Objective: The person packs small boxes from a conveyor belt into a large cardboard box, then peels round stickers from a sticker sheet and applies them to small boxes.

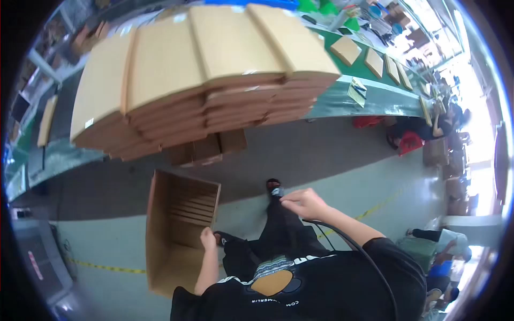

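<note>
A large open cardboard box [160, 241] stands on the floor at lower left, with several flat cardboard pieces [193, 206] stacked inside its far end. My left hand [209, 239] is at the box's right edge, its fingers closed on that rim. Out in front of my body, over the floor, my right hand [304, 203] is held with fingers bent together; whether something small is between them cannot be made out. Beyond the box, long flat cartons [166, 61] lie in stacked rows on the workbench.
The green workbench [332, 101] curves across the top, with small flat boxes [375, 62] on it. More cartons [206, 150] sit below the bench. Seated people [444, 125] are at far right, others at lower right. Yellow tape [107, 266] marks the floor.
</note>
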The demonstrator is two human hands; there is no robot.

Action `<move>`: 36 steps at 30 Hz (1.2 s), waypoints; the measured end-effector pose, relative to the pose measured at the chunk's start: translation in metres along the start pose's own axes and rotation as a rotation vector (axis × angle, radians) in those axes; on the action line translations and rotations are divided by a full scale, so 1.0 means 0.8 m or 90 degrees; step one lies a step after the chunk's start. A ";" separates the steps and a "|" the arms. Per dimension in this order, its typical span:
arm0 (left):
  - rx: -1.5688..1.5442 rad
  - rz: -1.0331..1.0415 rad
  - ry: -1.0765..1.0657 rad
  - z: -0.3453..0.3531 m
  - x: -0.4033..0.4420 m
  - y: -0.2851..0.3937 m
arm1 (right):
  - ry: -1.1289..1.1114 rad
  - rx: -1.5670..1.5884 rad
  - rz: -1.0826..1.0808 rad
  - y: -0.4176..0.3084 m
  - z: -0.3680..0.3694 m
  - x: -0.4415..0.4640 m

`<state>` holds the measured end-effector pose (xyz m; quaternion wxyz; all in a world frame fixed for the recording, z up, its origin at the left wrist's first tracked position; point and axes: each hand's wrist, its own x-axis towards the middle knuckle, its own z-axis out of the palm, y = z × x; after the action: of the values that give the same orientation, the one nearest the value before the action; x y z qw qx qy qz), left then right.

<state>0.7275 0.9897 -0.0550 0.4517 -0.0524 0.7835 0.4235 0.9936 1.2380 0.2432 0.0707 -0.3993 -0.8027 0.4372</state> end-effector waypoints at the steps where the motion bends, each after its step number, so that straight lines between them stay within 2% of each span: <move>1: 0.046 -0.012 -0.020 0.024 -0.028 0.031 | 0.079 0.022 -0.009 0.025 -0.034 -0.009; 2: 0.056 -0.003 -0.015 0.050 -0.024 0.025 | 0.124 0.063 0.028 0.050 -0.070 -0.013; 4: 0.098 0.097 -0.156 0.122 -0.049 0.046 | 0.162 0.104 0.052 0.104 -0.149 -0.014; 5: 0.101 0.093 -0.209 0.158 -0.059 0.051 | 0.216 0.120 0.053 0.137 -0.184 -0.010; 6: 0.104 0.089 -0.261 0.221 -0.123 0.133 | 0.270 0.136 0.055 0.174 -0.221 -0.004; 7: 0.080 0.171 -0.312 0.282 -0.158 0.178 | 0.307 0.126 0.024 0.216 -0.260 0.007; 8: 0.056 0.253 -0.364 0.344 -0.188 0.218 | 0.330 0.127 0.081 0.236 -0.305 0.017; 10: 0.053 0.359 -0.509 0.476 -0.249 0.316 | 0.413 0.186 0.052 0.302 -0.385 0.052; 11: -0.023 0.384 -0.569 0.542 -0.277 0.360 | 0.396 0.176 0.091 0.330 -0.432 0.071; 12: 0.019 0.441 -0.557 0.605 -0.282 0.391 | 0.396 0.177 0.149 0.351 -0.474 0.092; 13: 0.024 0.525 -0.522 0.673 -0.287 0.432 | 0.427 0.228 0.150 0.416 -0.504 0.127; 15: -0.002 0.634 -0.420 0.814 -0.246 0.505 | 0.470 0.202 0.159 0.511 -0.570 0.202; 16: 0.057 0.817 -0.230 0.862 -0.236 0.551 | 0.483 0.183 0.192 0.562 -0.601 0.235; 17: -0.003 0.719 -0.198 0.937 -0.169 0.573 | 0.508 0.214 0.257 0.576 -0.626 0.259; 18: 0.192 0.663 -0.040 0.954 -0.169 0.615 | 0.536 0.243 0.318 0.584 -0.645 0.283; 19: 0.270 0.659 -0.019 0.967 -0.142 0.642 | 0.537 0.197 0.345 0.602 -0.661 0.303; 21: 0.471 0.521 0.097 0.992 -0.075 0.677 | 0.535 0.145 0.381 0.636 -0.677 0.338; 23: 0.621 0.441 0.218 0.975 -0.111 0.732 | 0.568 0.200 0.422 0.661 -0.701 0.380; 25: 0.683 0.415 0.226 0.992 -0.061 0.756 | 0.599 0.187 0.437 0.678 -0.731 0.423; 26: 0.683 0.421 0.229 0.994 -0.043 0.765 | 0.592 0.244 0.464 0.694 -0.746 0.445; 27: 0.675 0.399 0.151 0.993 -0.031 0.772 | 0.594 0.252 0.465 0.696 -0.765 0.461; 28: 0.667 0.375 0.077 0.994 -0.022 0.778 | 0.579 0.254 0.552 0.691 -0.783 0.478; 30: 0.696 0.393 0.058 1.000 -0.018 0.788 | 0.580 0.277 0.710 0.701 -0.798 0.521; 31: 0.710 0.400 0.029 1.002 -0.014 0.793 | 0.569 0.295 0.711 0.694 -0.803 0.530; 33: 0.696 0.411 0.006 1.007 0.011 0.787 | 0.509 0.217 0.850 0.658 -0.815 0.532; 36: 0.628 0.460 -0.061 1.023 0.048 0.799 | 0.550 0.128 0.816 0.664 -0.800 0.534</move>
<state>0.9508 1.9898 0.1189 0.2855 0.4509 0.8342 0.1392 1.3107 2.1098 0.1288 0.1467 -0.9119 -0.2728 0.2692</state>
